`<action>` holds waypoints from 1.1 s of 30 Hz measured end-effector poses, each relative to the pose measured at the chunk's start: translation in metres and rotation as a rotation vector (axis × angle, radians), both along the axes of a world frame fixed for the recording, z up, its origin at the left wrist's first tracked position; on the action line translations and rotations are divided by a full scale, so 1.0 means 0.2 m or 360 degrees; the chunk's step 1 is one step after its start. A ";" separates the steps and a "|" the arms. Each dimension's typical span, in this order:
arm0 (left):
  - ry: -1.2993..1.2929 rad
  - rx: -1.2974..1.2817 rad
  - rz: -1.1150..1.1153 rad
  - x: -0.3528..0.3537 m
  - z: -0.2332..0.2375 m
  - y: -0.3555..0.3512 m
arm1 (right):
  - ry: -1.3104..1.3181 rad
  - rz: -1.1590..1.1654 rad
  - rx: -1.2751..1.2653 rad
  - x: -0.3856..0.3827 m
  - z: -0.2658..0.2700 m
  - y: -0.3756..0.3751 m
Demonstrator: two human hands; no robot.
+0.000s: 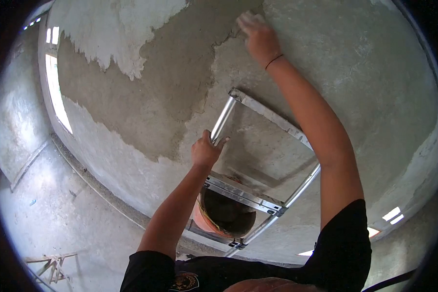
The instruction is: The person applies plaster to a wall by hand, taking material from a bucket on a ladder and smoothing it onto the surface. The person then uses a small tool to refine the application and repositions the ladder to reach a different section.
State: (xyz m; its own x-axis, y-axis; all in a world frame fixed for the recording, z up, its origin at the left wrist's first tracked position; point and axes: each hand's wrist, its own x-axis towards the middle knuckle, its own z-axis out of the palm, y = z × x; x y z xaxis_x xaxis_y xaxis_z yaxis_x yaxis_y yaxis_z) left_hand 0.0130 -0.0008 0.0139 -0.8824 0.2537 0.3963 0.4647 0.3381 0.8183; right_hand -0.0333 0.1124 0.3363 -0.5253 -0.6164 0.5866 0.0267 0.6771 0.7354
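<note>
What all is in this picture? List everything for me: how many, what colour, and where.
wall: one, grey with a white patch and a brownish patch, fills most of the view
ladder: one, silver metal, against the wall in the middle
bucket: one, orange, dark inside, by the ladder's lower step
window opening: one, bright, at the left
wooden frame: one, pale, on the floor at lower left
wristband: one, black, on the right wrist
left hand: closed round the ladder's rail
right hand: pressed to the wall at the top; whether it holds anything is unclear
</note>
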 end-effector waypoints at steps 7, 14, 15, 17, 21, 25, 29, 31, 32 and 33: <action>-0.0024 0.0042 -0.0027 0.01 0.01 -0.02 | -0.0044 -0.0236 0.0251 -0.08 -0.26 -0.01; 0.0004 -0.0048 -0.0038 -0.01 -0.01 0.00 | -0.0012 0.0094 0.0056 0.00 -0.12 -0.04; -0.0016 -0.0052 -0.0044 0.00 0.00 0.00 | 0.0078 -0.0125 0.0132 -0.01 -0.11 -0.02; -0.0039 -0.0066 -0.0052 0.00 0.00 -0.01 | 0.0164 -0.0347 0.0199 -0.03 -0.15 0.01; -0.0096 -0.0011 -0.0070 0.00 0.03 -0.02 | 0.0074 -0.0320 0.0218 -0.09 -0.32 -0.03; -0.0071 0.0015 -0.0030 0.01 0.02 -0.02 | -0.0352 -0.0102 0.0153 -0.07 -0.45 -0.04; -0.0062 0.0045 -0.0030 0.00 0.01 -0.01 | -0.0063 0.0047 -0.0043 -0.06 -0.20 -0.06; -0.0051 0.0035 -0.0054 0.00 -0.01 -0.01 | 0.0281 0.0043 -0.0044 -0.09 -0.11 -0.04; -0.0061 0.0030 -0.0056 0.00 -0.01 -0.01 | 0.0272 0.0040 -0.0050 -0.10 -0.15 -0.04; -0.0089 0.0030 -0.0074 0.00 -0.01 0.00 | 0.0161 -0.0018 -0.0029 -0.13 -0.21 -0.04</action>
State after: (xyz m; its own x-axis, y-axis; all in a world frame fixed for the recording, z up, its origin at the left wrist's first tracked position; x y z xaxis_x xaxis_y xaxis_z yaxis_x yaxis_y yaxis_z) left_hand 0.0134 -0.0016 0.0117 -0.8908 0.2877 0.3517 0.4328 0.3014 0.8496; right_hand -0.0602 0.1041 0.2934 -0.4696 -0.5996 0.6481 0.1083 0.6894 0.7163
